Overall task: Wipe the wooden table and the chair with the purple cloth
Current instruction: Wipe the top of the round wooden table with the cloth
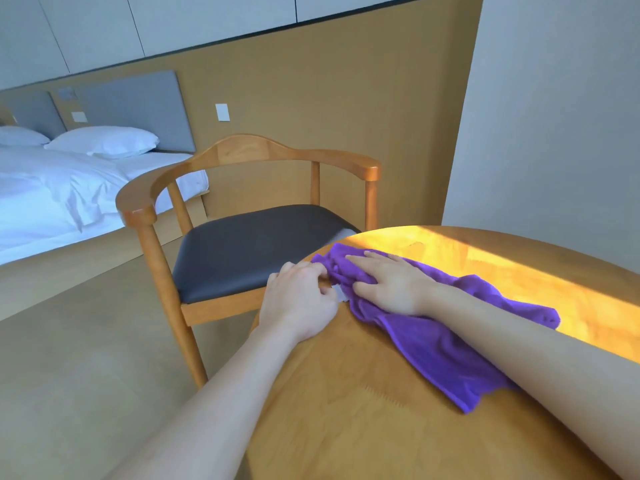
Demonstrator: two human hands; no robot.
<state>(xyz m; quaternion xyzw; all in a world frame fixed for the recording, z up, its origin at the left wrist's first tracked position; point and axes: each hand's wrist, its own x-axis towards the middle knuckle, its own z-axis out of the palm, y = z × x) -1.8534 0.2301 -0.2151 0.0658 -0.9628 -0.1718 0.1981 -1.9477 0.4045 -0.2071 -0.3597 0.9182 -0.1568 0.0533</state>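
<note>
- Purple cloth [440, 344] lies rumpled on my round wooden tabletop [363, 427], stretched from the rim at about 11 o'clock back toward 4 o'clock, where it runs under my right forearm.
- My right hand [391, 285] lies flat on the far end of the cloth, fingers straight and spread a little, pointing toward 10 o'clock; it presses the cloth down without curling round it.
- My left hand [301, 299] sits at the tabletop's edge, just to the 9 o'clock side of the right hand. Its fingers are curled, and the fingertips [320, 270] touch the cloth's near corner.
- A small pale scrap [341, 295] shows between my two hands, right against the cloth; I cannot tell what it is, nor whether my left hand really pinches it or the cloth.
- A bright band of sunlight crosses the tabletop from 12 o'clock toward 3 o'clock, and the cloth's far edge lies along it.
- Chair [249, 192], wooden with a curved back rail and a dark padded seat, stands at 10 o'clock from the tabletop, its seat tucked slightly beneath the rim.
- Bed [59, 195] with white linen and two pillows stands well apart at 9 to 10 o'clock, against a tan wall panel [329, 98] with a white switch plate [222, 112].
</note>
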